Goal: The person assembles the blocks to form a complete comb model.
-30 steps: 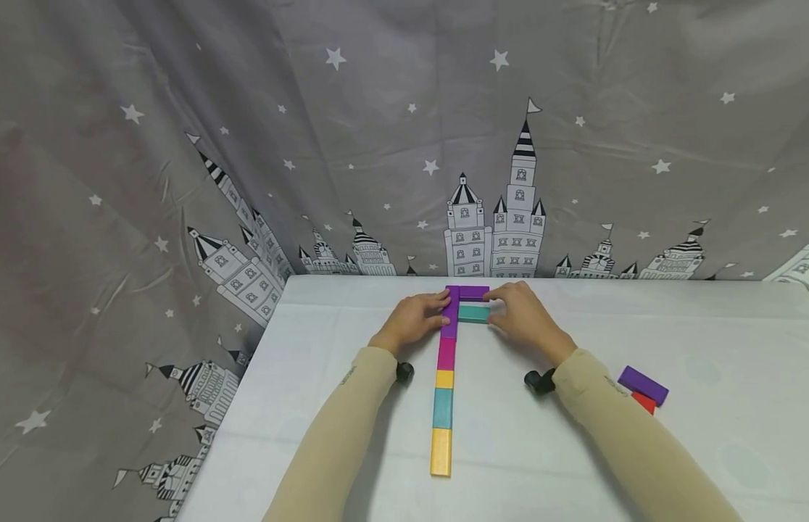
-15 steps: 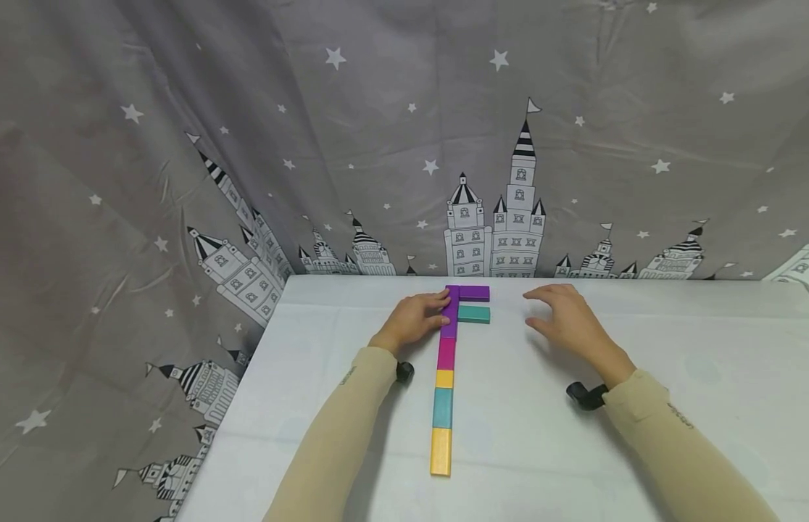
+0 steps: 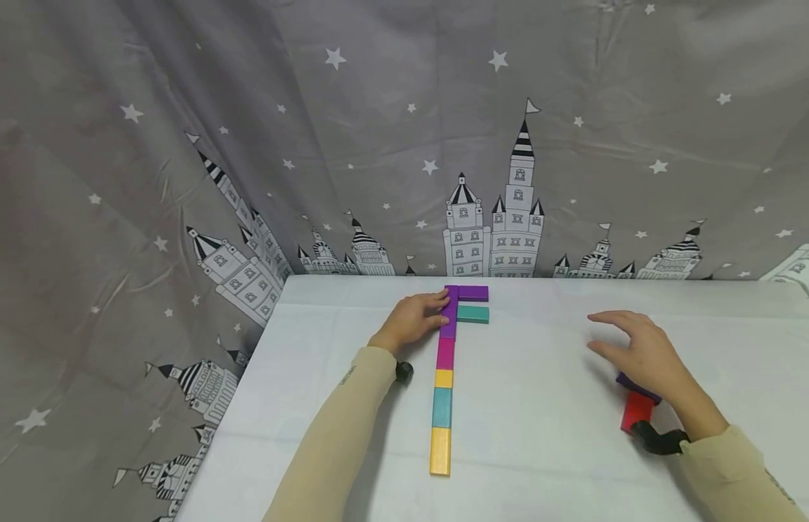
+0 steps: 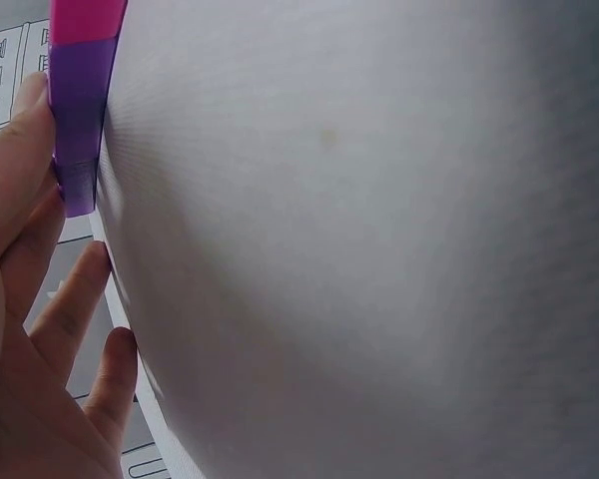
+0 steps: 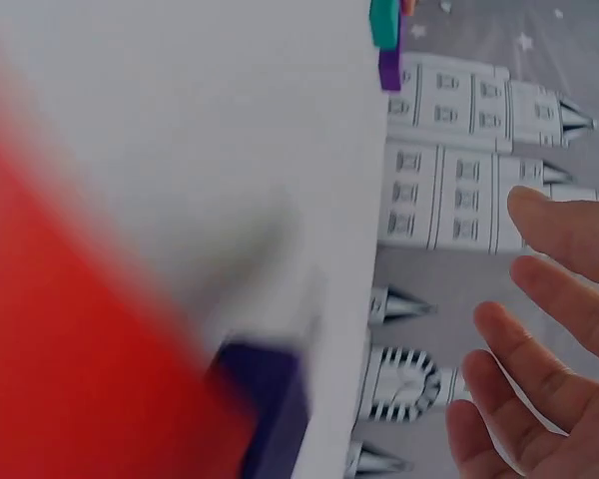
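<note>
My left hand point(image 3: 409, 321) rests its fingertips and thumb against the left side of an upright-running purple block point(image 3: 449, 319) at the far end of a column. In the left wrist view the thumb touches this purple block point(image 4: 80, 110). A second purple block point(image 3: 473, 293) and a green block point(image 3: 473, 315) extend rightward from the column. My right hand point(image 3: 646, 353) is in the air with fingers spread and nothing held. Under and beside it lie a dark purple block point(image 3: 629, 384), partly hidden, and a red block point(image 3: 637, 412).
Below the purple block, the column continues with a pink block point(image 3: 446, 354), a small yellow block point(image 3: 444, 378), a teal block point(image 3: 442, 407) and a longer yellow block point(image 3: 440, 451). A grey castle-print curtain point(image 3: 378, 145) hangs behind the white table point(image 3: 541, 449).
My right hand has let go near the ends of the green and purple side blocks and moved right, over the loose purple and red blocks. My left hand has stayed in place.
</note>
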`<state>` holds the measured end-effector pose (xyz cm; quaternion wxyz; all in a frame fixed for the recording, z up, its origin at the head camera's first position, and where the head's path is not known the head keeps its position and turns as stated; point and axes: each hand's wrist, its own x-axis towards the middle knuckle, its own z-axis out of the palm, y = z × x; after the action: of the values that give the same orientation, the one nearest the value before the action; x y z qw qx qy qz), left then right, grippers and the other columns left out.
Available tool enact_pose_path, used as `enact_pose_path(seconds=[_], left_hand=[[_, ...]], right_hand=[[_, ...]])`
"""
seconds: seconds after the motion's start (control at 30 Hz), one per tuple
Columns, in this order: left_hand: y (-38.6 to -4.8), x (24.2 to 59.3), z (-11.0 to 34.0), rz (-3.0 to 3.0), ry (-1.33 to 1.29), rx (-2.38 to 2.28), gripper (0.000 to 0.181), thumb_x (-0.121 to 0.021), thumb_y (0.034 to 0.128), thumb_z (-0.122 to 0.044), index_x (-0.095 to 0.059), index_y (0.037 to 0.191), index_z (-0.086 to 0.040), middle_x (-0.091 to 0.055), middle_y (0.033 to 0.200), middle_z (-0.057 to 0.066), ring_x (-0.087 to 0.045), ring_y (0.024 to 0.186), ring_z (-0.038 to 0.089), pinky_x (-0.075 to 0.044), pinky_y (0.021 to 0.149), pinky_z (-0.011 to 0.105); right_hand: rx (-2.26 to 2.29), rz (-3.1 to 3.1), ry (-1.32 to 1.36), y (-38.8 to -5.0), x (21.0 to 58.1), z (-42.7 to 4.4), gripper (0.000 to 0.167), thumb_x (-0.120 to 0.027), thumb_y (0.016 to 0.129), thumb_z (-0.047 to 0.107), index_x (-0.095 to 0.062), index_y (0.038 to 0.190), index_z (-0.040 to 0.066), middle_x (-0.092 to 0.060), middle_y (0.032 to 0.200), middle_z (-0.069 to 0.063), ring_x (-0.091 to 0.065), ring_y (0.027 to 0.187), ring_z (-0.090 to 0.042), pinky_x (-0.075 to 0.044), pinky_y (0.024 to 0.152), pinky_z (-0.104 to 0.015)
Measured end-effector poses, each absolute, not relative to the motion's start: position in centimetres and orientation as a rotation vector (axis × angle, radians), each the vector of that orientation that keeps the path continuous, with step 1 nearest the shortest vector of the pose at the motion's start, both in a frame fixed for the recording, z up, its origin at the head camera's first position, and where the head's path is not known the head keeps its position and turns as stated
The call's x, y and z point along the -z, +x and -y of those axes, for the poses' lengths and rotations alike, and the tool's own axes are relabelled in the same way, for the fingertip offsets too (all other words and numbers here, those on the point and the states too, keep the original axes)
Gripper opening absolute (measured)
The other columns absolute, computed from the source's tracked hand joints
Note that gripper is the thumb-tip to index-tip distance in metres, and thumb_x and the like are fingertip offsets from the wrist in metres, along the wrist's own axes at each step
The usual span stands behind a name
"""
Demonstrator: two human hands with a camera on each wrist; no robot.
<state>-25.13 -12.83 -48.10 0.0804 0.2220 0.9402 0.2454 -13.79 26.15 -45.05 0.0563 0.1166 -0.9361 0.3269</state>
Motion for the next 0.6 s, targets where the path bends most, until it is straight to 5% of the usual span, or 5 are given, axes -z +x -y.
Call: enact_pose_path(seconds=[0.3,0.6], left_hand=[[-25.1,48.0,12.9,-2.816,0.666,-0.739,0.052,-0.068,0.0963,-0.034,-0.055,0.144,-0.017,-0.043,0.155,-0.008,-0.039,0.145,0.021,-0.023,0.123,0.045],[-25.1,48.1,12.9,-2.812,0.675,-0.742,0.052,-0.069,0.0959,-0.033,-0.056,0.144,-0.016,-0.044,0.155,-0.007,-0.039,0.145,0.023,-0.023,0.122,0.049]], right_hand=[[-0.960,2.944,0.150,-11.0,45.7,-29.9,0.050,-0.072,0.093,0.031,-0.060,0.134,0.003,-0.050,0.137,-0.033,-0.049,0.114,-0.057,-0.046,0.082,-0.075],[-0.996,2.988,0.099,-9.2,47.1,-32.6,0.057,-0.074,0.092,0.033,-0.059,0.135,0.000,-0.051,0.136,-0.035,-0.052,0.110,-0.059,-0.049,0.079,-0.071]])
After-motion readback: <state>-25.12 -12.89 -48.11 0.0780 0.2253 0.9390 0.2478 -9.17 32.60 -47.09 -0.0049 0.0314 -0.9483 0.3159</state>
